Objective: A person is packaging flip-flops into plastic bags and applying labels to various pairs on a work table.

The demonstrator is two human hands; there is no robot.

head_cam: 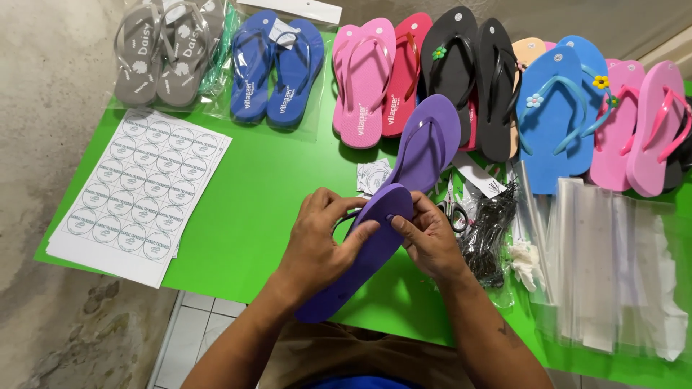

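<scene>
Pinching a purple foam flip-flop sandal (360, 252) sole-up above the green table (252, 209), the left hand (317, 241) clamps its middle while the right hand (427, 238) fingertips press near the toe. It looks light, soft and bendable, best held by its edges; smooth, matte, unmarked.

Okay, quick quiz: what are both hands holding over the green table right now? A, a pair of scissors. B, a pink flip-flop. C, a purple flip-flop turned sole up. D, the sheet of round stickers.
C: the left hand and the right hand both grip the purple flip-flop with its plain underside up, above the green table; the sticker sheet lies untouched off to the left.
</scene>
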